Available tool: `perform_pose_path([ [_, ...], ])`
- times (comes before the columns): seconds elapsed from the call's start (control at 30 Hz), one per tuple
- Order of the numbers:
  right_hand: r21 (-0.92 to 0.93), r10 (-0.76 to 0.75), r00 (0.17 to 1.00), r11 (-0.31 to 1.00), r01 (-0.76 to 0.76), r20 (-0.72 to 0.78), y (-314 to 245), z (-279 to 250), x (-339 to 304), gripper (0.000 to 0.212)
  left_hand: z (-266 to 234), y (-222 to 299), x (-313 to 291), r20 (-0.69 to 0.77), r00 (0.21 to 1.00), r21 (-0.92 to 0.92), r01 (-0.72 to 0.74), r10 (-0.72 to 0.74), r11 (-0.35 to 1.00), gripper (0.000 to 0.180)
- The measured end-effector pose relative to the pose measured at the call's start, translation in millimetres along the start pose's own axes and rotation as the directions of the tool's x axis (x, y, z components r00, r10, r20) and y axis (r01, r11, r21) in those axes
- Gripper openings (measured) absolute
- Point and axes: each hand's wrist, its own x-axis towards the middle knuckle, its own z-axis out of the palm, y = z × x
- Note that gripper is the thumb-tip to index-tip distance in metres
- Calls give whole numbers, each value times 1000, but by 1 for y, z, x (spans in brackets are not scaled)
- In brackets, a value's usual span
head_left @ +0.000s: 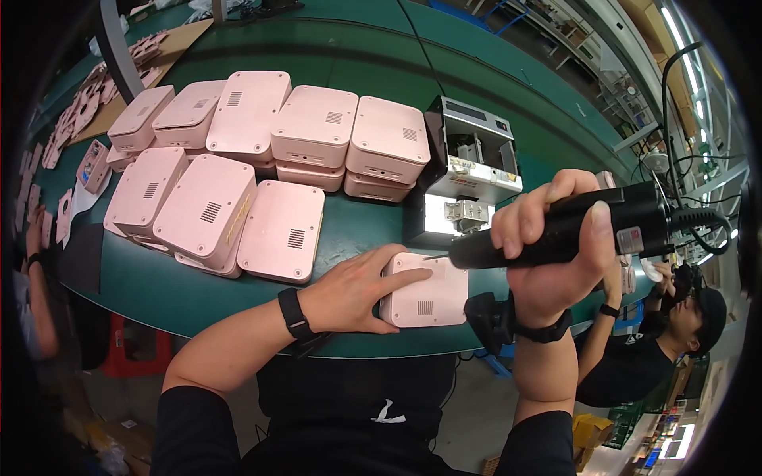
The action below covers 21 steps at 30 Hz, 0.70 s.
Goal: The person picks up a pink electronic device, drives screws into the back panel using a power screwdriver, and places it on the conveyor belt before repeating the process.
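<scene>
A pale pink plastic box with rounded corners and a slotted vent lies at the table's near edge. My left hand grips its left side, with the index finger stretched across the top face. In my right hand is a black electric screwdriver, held nearly level, its cord leaving to the right. The thin bit points left over the far part of the box, by my left index fingertip; whether it touches a screw I cannot tell.
Several similar pink boxes stand in rows and stacks at the left and back. A screw feeder machine sits behind the box. Pink parts lie on cardboard at far left. A co-worker is at the right, another person's arm at left.
</scene>
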Motion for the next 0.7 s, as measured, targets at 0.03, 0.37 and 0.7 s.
perform_pose_path([
  [0.03, 19, 3, 999, 1000, -3, 34, 1, 6, -2, 40, -1, 1, 0, 0, 1000, 4, -3, 3, 1000, 90],
  [0.37, -26, 69, 985, 997, -66, 156, 17, 20, -5, 47, 0, -1, 1, -21, 1000, -9, -10, 9, 1000, 83],
  [0.7, 37, 111, 974, 992, -121, 196, 20, 22, -10, 48, 5, -7, -2, -92, 995, -32, -50, 47, 998, 80],
])
